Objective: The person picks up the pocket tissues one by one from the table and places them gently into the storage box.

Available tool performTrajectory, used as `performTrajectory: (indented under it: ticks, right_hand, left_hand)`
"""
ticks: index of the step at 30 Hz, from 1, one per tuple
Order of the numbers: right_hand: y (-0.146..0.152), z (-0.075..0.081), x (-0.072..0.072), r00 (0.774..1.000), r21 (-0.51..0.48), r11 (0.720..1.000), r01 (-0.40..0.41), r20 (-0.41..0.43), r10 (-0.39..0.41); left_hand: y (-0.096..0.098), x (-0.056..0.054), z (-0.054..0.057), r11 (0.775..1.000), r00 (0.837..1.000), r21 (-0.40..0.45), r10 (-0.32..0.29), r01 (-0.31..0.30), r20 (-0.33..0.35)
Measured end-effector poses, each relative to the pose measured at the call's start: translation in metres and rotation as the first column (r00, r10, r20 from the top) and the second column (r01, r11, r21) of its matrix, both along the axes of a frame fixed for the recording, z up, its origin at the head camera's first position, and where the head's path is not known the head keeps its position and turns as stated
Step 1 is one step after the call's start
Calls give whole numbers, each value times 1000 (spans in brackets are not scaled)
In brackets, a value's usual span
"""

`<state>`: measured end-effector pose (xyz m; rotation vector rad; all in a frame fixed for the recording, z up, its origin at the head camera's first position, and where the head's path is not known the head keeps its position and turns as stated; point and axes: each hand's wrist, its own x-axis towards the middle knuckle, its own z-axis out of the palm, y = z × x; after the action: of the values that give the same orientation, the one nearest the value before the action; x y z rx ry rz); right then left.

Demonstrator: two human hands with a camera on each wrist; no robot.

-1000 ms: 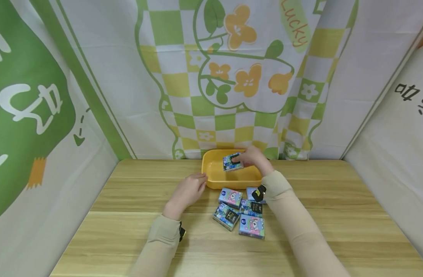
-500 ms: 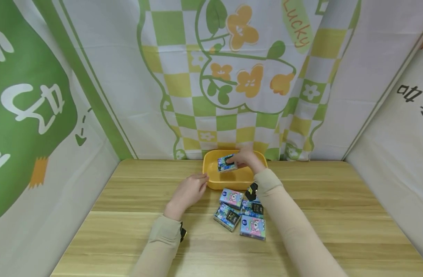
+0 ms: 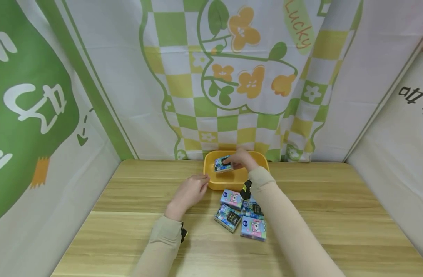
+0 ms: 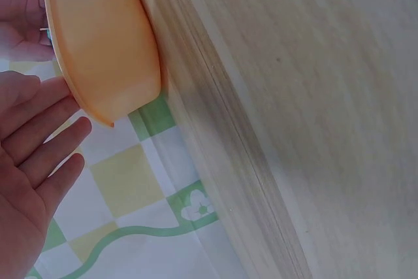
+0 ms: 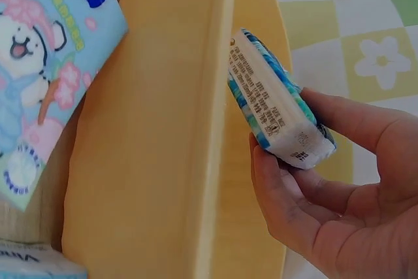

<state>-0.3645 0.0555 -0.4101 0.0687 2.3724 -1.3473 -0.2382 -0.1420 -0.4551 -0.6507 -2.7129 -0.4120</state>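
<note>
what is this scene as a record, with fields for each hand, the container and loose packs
container: rounded yellow plastic tray on the wooden table
left hand: touching the tray's left end
right hand: pinching a blue floral rectangular pack over the tray
loose: two rectangular blue-and-pink cartoon packs, two blue floral packs, in front of the tray
unclear: possibly more packs behind the beige right sleeve

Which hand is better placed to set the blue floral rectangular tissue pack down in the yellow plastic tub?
Likely the right hand: it pinches the blue floral tissue pack over the inside of the yellow plastic tub. The left hand holds no pack and only touches the tub's near left corner.
</note>
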Motion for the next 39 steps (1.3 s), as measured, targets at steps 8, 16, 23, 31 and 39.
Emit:
performTrajectory:
  ticks: [8, 16, 23, 31, 39]
  right_hand:
    - [-6, -4, -5, 998, 42, 999, -14, 59, 12]
    - [-14, -4, -11, 994, 103, 994, -31, 105, 20]
    - [-23, -5, -16, 992, 149, 988, -40, 126, 21]
    - [-34, -17, -30, 985, 210, 977, -19, 174, -18]
    - [-30, -131, -138, 987, 128, 992, 16, 155, -36]
  left_hand:
    - [0, 1, 1, 1000, 1000, 10, -2, 3, -3]
    - [0, 2, 1, 1000, 1000, 22, -5, 5, 4]
    - [-1, 0, -1, 999, 1000, 26, -20, 21, -12]
    - [0, 0, 0, 999, 1000, 28, -25, 25, -12]
    - [-1, 0, 0, 999, 1000, 28, -27, 27, -16]
